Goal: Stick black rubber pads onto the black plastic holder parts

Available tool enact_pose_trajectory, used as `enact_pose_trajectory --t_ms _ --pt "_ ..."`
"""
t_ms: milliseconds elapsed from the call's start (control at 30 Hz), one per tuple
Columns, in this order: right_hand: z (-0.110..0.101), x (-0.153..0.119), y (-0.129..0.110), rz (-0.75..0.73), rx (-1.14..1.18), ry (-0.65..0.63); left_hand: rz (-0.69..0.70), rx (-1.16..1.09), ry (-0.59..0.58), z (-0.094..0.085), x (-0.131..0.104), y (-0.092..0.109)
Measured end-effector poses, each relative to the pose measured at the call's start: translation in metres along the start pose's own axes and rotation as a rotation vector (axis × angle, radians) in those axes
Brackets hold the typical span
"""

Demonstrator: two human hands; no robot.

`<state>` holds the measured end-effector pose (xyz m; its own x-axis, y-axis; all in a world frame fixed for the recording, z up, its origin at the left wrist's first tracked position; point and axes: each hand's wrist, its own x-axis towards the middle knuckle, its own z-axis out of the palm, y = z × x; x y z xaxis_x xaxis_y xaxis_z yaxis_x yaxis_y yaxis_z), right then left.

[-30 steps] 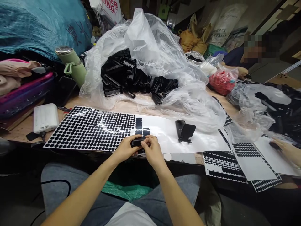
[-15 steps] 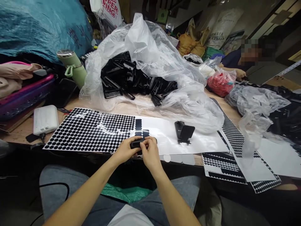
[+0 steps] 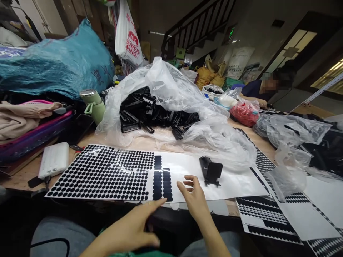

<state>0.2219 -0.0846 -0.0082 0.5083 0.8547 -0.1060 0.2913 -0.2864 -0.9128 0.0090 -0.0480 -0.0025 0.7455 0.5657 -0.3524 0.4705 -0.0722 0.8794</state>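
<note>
My left hand (image 3: 134, 225) reaches over the table's front edge, its index finger stretched toward the lower end of the black oblong stickers (image 3: 166, 184); thumb and index finger are apart with nothing between them. To its right, my right hand (image 3: 193, 194) hovers over the bare white part of the sticker sheet (image 3: 184, 162), fingers slightly curled and apart, empty. Rows of round black dots (image 3: 107, 173) cover the sheet's left part. A black folding stand (image 3: 213, 171) rests on the sheet, right of my right hand. The small black piece held earlier is not visible.
Behind the sheet, a clear plastic bag (image 3: 171, 82) spills black parts (image 3: 139, 110). A green bottle (image 3: 94, 107) and white power bank (image 3: 54, 160) are at left. More sheets (image 3: 270, 217) lie at right. A person (image 3: 257, 89) sits at the back right.
My hands have separated and no longer hold the small black piece. The left came down and toward me, the right moved to the right. The view has tilted up.
</note>
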Motion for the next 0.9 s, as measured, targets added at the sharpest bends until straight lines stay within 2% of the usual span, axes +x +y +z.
enact_pose_trajectory --t_ms 67,100,167,233,300,333,400,467,533,600,667,733,800,900 --pt "-0.001 0.015 -0.009 -0.054 -0.02 0.042 0.087 0.189 0.018 -0.018 0.006 0.005" --pt "0.003 0.026 -0.017 -0.096 -0.026 0.05 0.125 0.268 0.092 -0.032 0.016 0.009" --pt "0.016 0.057 -0.035 -0.202 -0.044 0.027 0.174 0.369 0.356 -0.074 0.05 0.02" --pt "0.035 0.099 -0.056 -0.306 -0.085 -0.005 0.141 0.427 0.68 -0.123 0.095 0.034" --pt "0.054 0.15 -0.075 -0.351 -0.152 0.008 0.076 0.465 0.974 -0.17 0.144 0.048" --pt "0.061 0.177 -0.083 -0.34 -0.176 0.047 0.03 0.484 1.064 -0.191 0.167 0.055" --pt "0.073 0.229 -0.095 -0.225 -0.182 0.139 -0.037 0.513 1.166 -0.221 0.208 0.065" --pt "0.083 0.275 -0.102 -0.117 -0.176 0.184 -0.102 0.559 1.203 -0.241 0.242 0.07" --pt "0.095 0.309 -0.106 -0.058 -0.177 0.183 -0.175 0.6 1.185 -0.252 0.271 0.07" --pt "0.112 0.332 -0.111 -0.033 -0.182 0.166 -0.22 0.621 1.135 -0.261 0.293 0.065" --pt "0.131 0.345 -0.117 -0.043 -0.203 0.144 -0.197 0.633 1.091 -0.27 0.308 0.059" --pt "0.151 0.353 -0.124 -0.071 -0.22 0.122 -0.137 0.637 1.054 -0.277 0.315 0.054" --pt "0.165 0.357 -0.128 -0.11 -0.208 0.114 -0.086 0.637 1.018 -0.281 0.312 0.051" --pt "0.174 0.352 -0.124 -0.175 -0.138 0.102 -0.057 0.646 0.996 -0.277 0.289 0.048"
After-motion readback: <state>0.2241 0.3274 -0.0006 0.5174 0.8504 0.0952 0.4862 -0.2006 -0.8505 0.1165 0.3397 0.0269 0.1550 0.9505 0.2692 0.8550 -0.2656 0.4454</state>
